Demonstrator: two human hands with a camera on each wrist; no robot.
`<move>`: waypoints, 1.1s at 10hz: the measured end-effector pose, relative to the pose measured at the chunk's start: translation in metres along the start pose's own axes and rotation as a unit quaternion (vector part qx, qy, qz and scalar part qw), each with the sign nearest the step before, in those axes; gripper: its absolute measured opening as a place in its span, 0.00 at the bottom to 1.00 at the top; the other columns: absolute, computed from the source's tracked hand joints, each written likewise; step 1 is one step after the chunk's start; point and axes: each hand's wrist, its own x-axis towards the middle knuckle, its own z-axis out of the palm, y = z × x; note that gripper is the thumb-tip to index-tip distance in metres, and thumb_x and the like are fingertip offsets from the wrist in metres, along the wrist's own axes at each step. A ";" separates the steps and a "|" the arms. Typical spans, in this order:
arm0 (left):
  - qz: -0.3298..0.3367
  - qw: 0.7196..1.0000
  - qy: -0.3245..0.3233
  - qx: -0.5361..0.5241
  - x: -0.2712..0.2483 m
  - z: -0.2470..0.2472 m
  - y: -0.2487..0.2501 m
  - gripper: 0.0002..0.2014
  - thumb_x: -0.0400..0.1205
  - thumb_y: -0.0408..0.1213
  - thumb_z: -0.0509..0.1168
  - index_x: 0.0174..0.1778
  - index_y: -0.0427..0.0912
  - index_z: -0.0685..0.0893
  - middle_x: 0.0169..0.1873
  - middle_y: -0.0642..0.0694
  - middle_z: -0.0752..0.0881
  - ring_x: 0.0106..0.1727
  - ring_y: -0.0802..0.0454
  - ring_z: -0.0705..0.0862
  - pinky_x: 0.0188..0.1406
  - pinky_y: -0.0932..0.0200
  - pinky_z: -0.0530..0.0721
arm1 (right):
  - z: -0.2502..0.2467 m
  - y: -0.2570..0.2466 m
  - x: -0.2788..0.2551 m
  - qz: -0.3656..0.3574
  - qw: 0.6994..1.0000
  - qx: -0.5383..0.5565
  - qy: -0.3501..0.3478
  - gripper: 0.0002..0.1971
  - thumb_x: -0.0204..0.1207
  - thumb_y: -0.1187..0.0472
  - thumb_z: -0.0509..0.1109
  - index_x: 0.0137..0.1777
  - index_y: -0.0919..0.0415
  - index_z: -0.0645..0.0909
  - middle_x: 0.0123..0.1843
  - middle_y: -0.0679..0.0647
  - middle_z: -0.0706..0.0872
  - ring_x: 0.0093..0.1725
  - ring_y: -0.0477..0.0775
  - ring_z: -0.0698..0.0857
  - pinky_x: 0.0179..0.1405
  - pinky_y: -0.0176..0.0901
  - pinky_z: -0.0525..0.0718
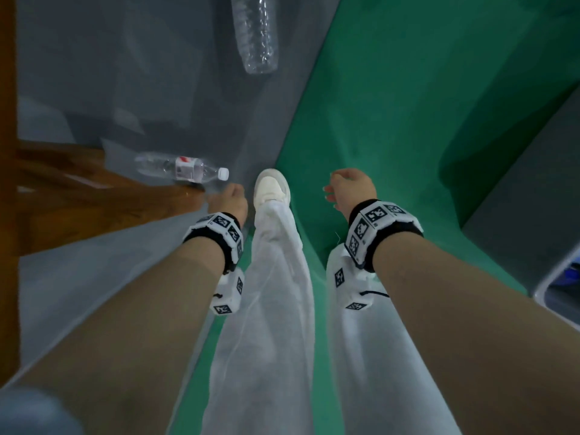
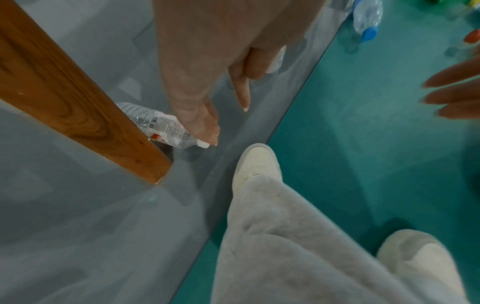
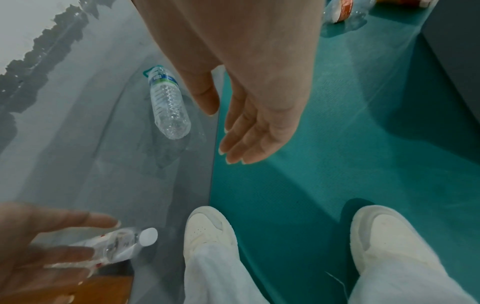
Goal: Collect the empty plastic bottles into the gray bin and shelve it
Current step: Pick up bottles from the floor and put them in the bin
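Hands hang open and empty: left hand (image 1: 230,200) above a white-capped bottle (image 1: 185,168); only the right wrist view shows an orange-labelled bottle (image 3: 342,10).

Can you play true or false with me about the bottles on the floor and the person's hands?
1. The bottle with the white cap lies on its side on the gray floor. True.
2. The left hand already holds that bottle tight. False: its fingers are spread near it and grip nothing.
3. The right hand carries a bottle. False: it is open and holds nothing.
4. A second clear bottle lies farther ahead on the gray floor. True.
5. Both shoes stand on the green mat. False: the left shoe is on the gray floor.
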 end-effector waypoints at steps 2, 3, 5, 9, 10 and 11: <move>-0.097 0.991 0.068 -0.056 0.064 0.002 -0.012 0.21 0.83 0.55 0.59 0.65 0.45 0.77 0.54 0.46 0.78 0.64 0.42 0.78 0.62 0.52 0.72 | 0.029 0.004 0.049 0.007 0.998 0.059 0.009 0.08 0.82 0.60 0.59 0.56 0.55 0.79 0.44 0.52 0.88 0.43 0.52 0.86 0.55 0.49 0.85; -0.099 0.994 0.016 -0.038 0.104 0.007 -0.011 0.23 0.87 0.54 0.47 0.78 0.54 0.67 0.79 0.41 0.64 0.79 0.40 0.64 0.79 0.48 0.59 | 0.041 0.008 0.073 0.013 0.997 0.078 0.012 0.08 0.83 0.60 0.59 0.55 0.55 0.78 0.41 0.50 0.86 0.40 0.50 0.85 0.49 0.45 0.85; -0.041 0.993 -0.053 -0.093 0.159 0.028 -0.023 0.24 0.90 0.44 0.42 0.82 0.40 0.59 0.81 0.39 0.62 0.80 0.39 0.63 0.79 0.43 0.64 | 0.060 0.018 0.100 0.014 0.995 0.100 -0.004 0.07 0.84 0.61 0.59 0.56 0.56 0.78 0.43 0.51 0.87 0.42 0.50 0.86 0.48 0.43 0.85; -0.036 0.987 0.112 -0.113 0.190 0.007 -0.023 0.16 0.85 0.30 0.55 0.65 0.47 0.80 0.66 0.45 0.78 0.59 0.47 0.78 0.54 0.62 0.73 | 0.070 0.002 0.113 0.013 0.995 0.096 0.012 0.08 0.84 0.61 0.59 0.56 0.56 0.78 0.40 0.49 0.86 0.40 0.50 0.85 0.50 0.47 0.84; 0.024 0.987 0.118 -0.103 0.165 0.008 -0.012 0.14 0.85 0.30 0.55 0.53 0.49 0.84 0.54 0.46 0.79 0.48 0.53 0.76 0.42 0.67 0.73 | 0.071 -0.011 0.103 0.024 0.993 0.116 0.007 0.08 0.84 0.61 0.58 0.57 0.57 0.78 0.39 0.49 0.86 0.39 0.49 0.85 0.47 0.46 0.84; 0.037 0.975 0.116 -0.184 0.137 0.007 0.003 0.17 0.84 0.34 0.53 0.38 0.54 0.84 0.58 0.41 0.81 0.49 0.49 0.81 0.49 0.57 0.82 | 0.076 -0.025 0.088 0.018 0.992 0.123 -0.004 0.08 0.84 0.61 0.59 0.57 0.58 0.78 0.40 0.51 0.86 0.35 0.48 0.84 0.39 0.40 0.81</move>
